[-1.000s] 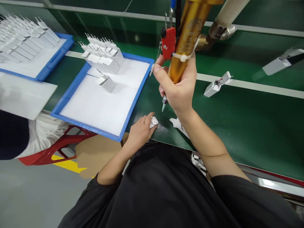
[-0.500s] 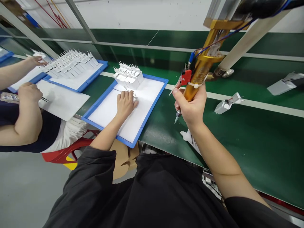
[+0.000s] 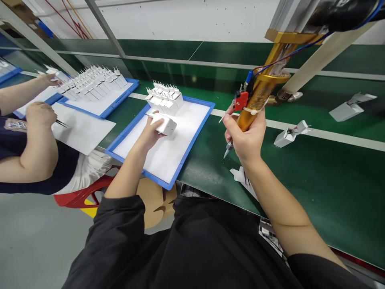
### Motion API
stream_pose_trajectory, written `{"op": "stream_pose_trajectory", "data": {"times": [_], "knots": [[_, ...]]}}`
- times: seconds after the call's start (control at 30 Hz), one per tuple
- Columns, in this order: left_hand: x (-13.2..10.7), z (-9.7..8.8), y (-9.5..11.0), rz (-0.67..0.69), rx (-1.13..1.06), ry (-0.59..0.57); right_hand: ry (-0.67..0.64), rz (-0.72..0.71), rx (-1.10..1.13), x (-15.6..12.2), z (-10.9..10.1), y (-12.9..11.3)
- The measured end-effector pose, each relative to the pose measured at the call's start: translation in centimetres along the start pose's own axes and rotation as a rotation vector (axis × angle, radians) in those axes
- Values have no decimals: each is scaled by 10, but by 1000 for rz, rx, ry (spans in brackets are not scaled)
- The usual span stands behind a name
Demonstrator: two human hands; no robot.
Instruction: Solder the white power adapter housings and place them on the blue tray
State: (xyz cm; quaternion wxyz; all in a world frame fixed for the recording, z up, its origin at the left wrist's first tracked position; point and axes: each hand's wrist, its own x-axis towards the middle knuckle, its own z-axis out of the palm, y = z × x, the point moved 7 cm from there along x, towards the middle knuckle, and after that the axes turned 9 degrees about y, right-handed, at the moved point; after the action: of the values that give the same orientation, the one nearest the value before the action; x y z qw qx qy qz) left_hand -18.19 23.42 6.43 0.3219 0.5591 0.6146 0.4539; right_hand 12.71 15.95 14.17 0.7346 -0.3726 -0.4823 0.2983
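Note:
My left hand is closed around a small white box-shaped housing, thumb and fingers at its sides. That housing is over a blue-rimmed tray with a white lining, just in front of a block of several similar white housings with thin prongs on top. My right hand is wrapped around a gold-coloured dispensing gun carrying a red switch. The gun's pale pointed nozzle points down over the green bench.
Two open white housings lie on the bench to the right. White scraps with dark tweezers-like points lie below my right hand. At left a co-worker's hands work beside another filled tray. A slanting pole stands behind the gun.
My left hand has gone from lying palm-down near the block to gripping a white housing, tipped over and nearer to me. My right hand keeps its hold on the dispensing gun.

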Motion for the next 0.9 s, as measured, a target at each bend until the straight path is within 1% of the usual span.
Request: {"op": "stream_pose_trajectory", "data": {"times": [0.03,0.1,0.17,0.2,0.23,0.3,0.4,0.47,0.53,0.6,0.67,0.73,0.8,0.9], "knots": [[-6,-5,6,-39,-120,-24,1,0,1,0,0,0],[-13,-15,19,-52,-246,-52,9,10,16,0,-1,-1],[-11,-25,26,-39,-265,-24,15,27,40,1,-1,-1],[-5,-30,24,-33,-236,11,21,33,50,1,-1,-1],[4,-35,21,-18,-176,59,25,37,58,1,-1,-1],[26,-43,10,48,42,166,27,40,65,1,-1,0],[62,-45,-7,164,412,270,25,42,53,1,-2,6],[82,-44,-17,174,555,306,31,50,26,1,-4,11],[96,-42,-25,135,661,330,43,56,-7,2,-6,14],[103,-42,-30,65,778,333,32,70,-35,3,-6,16],[106,-43,-34,2,862,321,12,86,-48,3,-5,16],[106,-45,-36,-23,864,293,1,101,-55,4,-4,15],[106,-47,-37,-19,809,270,14,108,-61,4,-4,14],[103,-54,-38,-31,787,293,20,120,-67,4,-5,15]]}}
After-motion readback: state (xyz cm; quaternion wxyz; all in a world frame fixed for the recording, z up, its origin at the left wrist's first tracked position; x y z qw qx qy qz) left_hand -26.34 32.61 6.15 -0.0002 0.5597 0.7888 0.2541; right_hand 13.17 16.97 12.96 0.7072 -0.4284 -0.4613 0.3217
